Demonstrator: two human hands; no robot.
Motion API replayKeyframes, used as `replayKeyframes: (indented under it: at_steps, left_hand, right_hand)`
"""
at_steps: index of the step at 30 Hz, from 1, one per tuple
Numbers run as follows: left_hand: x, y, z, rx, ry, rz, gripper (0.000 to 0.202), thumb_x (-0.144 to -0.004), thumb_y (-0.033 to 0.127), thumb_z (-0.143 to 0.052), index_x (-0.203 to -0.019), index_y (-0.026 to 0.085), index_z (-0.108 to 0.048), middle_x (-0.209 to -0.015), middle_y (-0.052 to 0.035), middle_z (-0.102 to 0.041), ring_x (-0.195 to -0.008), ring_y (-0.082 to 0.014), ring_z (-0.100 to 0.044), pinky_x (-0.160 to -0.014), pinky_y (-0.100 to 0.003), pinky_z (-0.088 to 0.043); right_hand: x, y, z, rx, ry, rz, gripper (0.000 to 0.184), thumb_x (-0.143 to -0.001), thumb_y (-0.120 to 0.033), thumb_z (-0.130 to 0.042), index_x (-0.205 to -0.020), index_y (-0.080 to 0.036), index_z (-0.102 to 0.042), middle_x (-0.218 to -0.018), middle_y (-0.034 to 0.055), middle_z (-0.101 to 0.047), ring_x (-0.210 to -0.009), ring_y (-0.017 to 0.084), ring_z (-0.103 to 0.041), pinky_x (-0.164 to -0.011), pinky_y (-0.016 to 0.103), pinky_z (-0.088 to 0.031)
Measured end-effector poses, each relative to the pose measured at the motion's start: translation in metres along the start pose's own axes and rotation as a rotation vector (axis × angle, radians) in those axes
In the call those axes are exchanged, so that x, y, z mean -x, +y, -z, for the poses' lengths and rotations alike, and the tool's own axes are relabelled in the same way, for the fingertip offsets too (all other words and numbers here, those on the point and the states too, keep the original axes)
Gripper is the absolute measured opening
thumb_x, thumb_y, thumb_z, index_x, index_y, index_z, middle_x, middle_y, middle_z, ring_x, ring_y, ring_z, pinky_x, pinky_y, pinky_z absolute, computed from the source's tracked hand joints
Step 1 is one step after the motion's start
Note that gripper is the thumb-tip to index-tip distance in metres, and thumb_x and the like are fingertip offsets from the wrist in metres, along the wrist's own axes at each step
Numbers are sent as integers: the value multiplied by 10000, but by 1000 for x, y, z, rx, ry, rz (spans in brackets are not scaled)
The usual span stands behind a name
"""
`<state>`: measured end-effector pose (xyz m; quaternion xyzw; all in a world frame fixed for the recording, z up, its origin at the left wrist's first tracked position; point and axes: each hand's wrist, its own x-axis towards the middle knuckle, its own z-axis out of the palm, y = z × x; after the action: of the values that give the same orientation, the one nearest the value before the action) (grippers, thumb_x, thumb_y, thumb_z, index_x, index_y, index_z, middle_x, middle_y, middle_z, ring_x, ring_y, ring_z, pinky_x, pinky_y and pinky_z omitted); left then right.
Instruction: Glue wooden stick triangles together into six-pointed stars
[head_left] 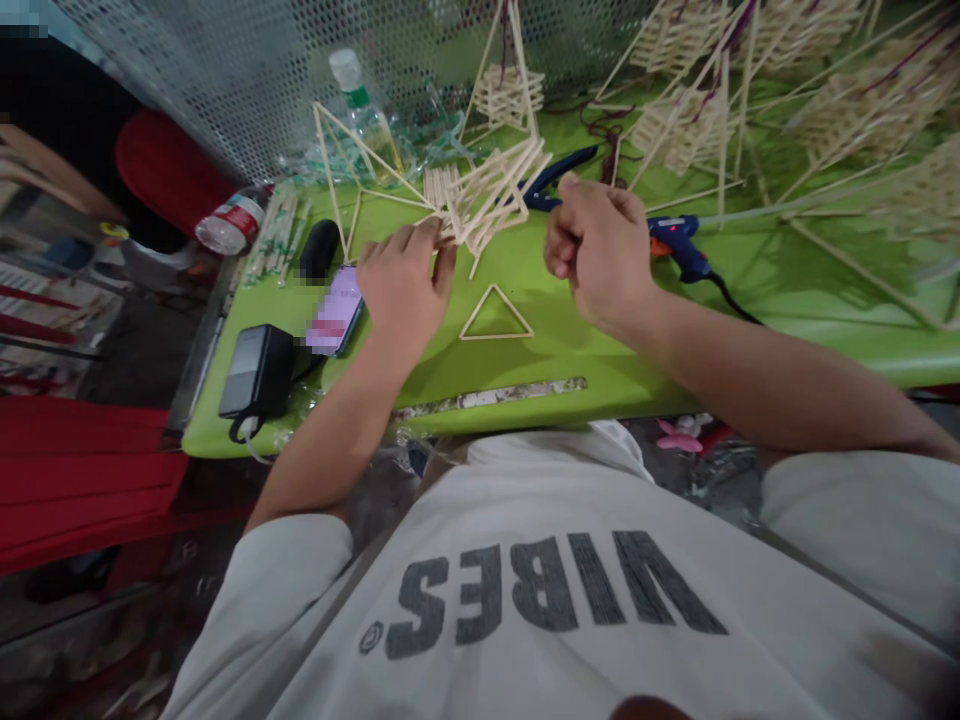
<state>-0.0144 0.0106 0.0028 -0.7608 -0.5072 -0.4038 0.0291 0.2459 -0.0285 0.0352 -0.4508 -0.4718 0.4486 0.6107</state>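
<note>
My left hand (409, 275) is at the near left end of a stacked structure of thin wooden sticks (495, 195), its thumb and index finger closed around the edge. To the right, my right hand (600, 250) is raised above the table with curled fingers; whatever it may pinch is hidden. Between and below the hands, a small triangle of sticks (496, 337) lies flat. A blue hot glue gun (679, 245) lies just right of my right hand. Behind that hand is a dark blue plier-like tool (551, 185), partly covered.
On the green table (615, 375) are a phone (337, 310), a black power bank (259, 370), wrapped sticks (277, 235) and a bottle (367, 115). Finished-looking stick frames (682, 120) crowd the back right. A patterned strip (491, 397) lies near the front edge.
</note>
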Motion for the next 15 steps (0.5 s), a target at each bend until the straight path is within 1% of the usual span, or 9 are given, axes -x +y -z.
replayKeyframes:
  at_steps: [1, 2, 4, 6, 7, 9, 10, 12, 15]
  left_hand:
    - [-1, -1, 3, 0, -10, 7, 349, -1156, 586, -727, -1371, 347, -864, -1246, -161, -889, -1237, -424, -824, -1226, -557, -549]
    - [-1, -1, 6, 1, -20, 10, 371, -1153, 574, -728, -1418, 355, -866, -1267, -165, -890, -1262, -432, -820, -1248, -566, -542]
    - [-1, -1, 10, 7, -35, 1, 405, -1151, 571, -730, -1475, 369, -865, -1278, -164, -891, -1283, -431, -811, -1276, -571, -535]
    - [-1, 0, 12, 17, -45, -18, 408, -1152, 573, -735, -1484, 375, -865, -1267, -162, -895, -1283, -425, -810, -1286, -571, -538]
    - [-1, 1, 11, 23, -48, -23, 392, -1152, 565, -742, -1470, 373, -867, -1259, -161, -894, -1286, -424, -812, -1287, -571, -541]
    - [0, 1, 9, 34, -44, -23, 319, -1146, 512, -765, -1405, 360, -873, -1234, -154, -893, -1278, -422, -825, -1271, -569, -559]
    - [0, 1, 8, 38, -38, -18, 269, -1135, 475, -784, -1357, 352, -874, -1216, -145, -894, -1254, -414, -834, -1251, -564, -574]
    - [0, 2, 5, 52, -20, 2, 174, -1104, 408, -825, -1255, 334, -867, -1178, -118, -898, -1139, -376, -849, -1179, -539, -610]
    - [-1, 3, 4, 135, 0, 49, 78, -1101, 369, -841, -1153, 312, -849, -1105, -76, -898, -939, -288, -821, -1020, -477, -644]
  right_hand:
    - [-2, 0, 2, 20, -23, -20, 870, -947, -1118, -729, -692, -346, -418, -696, 56, -484, -659, 277, -493, -560, 503, -512]
    - [-3, -1, 4, 32, -62, -47, 899, -926, -1192, -671, -692, -346, -479, -708, 68, -547, -652, 274, -519, -543, 497, -504]
    - [-4, 0, 6, 45, -151, -80, 912, -922, -1231, -633, -742, -337, -628, -776, 83, -686, -630, 253, -557, -515, 483, -472]
    - [-3, 2, 5, 50, -173, -28, 851, -961, -1158, -725, -778, -327, -681, -789, 62, -725, -590, 217, -543, -495, 458, -413]
    - [-2, 4, 4, 49, -161, 23, 809, -982, -1097, -785, -775, -323, -673, -758, 41, -704, -565, 199, -517, -485, 441, -376]
    - [-1, 7, 1, 47, -151, 104, 720, -1021, -954, -882, -783, -314, -654, -710, 5, -654, -536, 171, -485, -477, 405, -342]
    - [-1, 8, 0, 49, -144, 124, 680, -1035, -892, -908, -794, -314, -646, -698, -7, -636, -528, 164, -480, -473, 392, -342]
    - [-2, 10, 0, 64, -118, 137, 614, -1066, -801, -919, -818, -322, -627, -697, -15, -628, -528, 167, -499, -468, 382, -380]
    - [-3, 11, 2, 71, -84, 151, 577, -1075, -759, -931, -845, -335, -615, -696, -14, -644, -545, 186, -548, -478, 374, -453]
